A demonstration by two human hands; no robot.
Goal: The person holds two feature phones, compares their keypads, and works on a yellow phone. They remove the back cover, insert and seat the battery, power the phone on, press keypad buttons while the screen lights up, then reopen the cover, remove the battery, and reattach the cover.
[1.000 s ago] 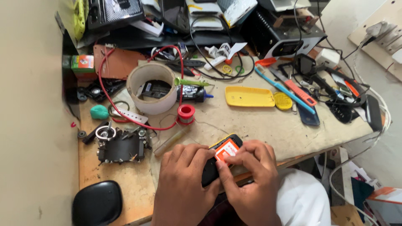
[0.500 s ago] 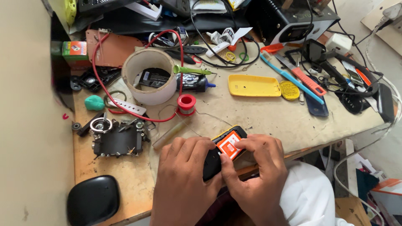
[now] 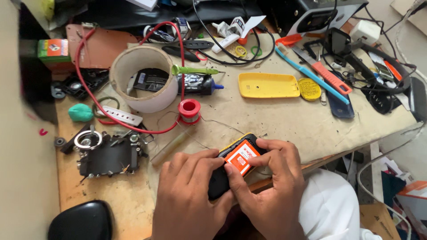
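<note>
Both my hands hold a small black phone body (image 3: 218, 182) with a yellow edge at the near edge of the workbench (image 3: 284, 129). An orange battery (image 3: 240, 158) sits in its open back. My left hand (image 3: 189, 200) wraps the phone's lower left side. My right hand (image 3: 267, 186) grips its right side, with the thumb pressing on the orange battery. A yellow phone back cover (image 3: 268, 85) lies apart on the bench, farther back and to the right.
A wide white tape roll (image 3: 144, 80) circled by a red wire (image 3: 84, 84), a red solder spool (image 3: 190, 110), a green screwdriver (image 3: 195, 70), a glue tube (image 3: 200, 84), a black circuit part (image 3: 106, 155), a blue toothbrush (image 3: 311, 75), a craft knife (image 3: 327, 73) and tangled black cables (image 3: 369, 71) crowd the bench.
The view has shifted slightly nearer the bench. My hands keep hold of the phone; the right thumb stays pressed on the orange battery.
</note>
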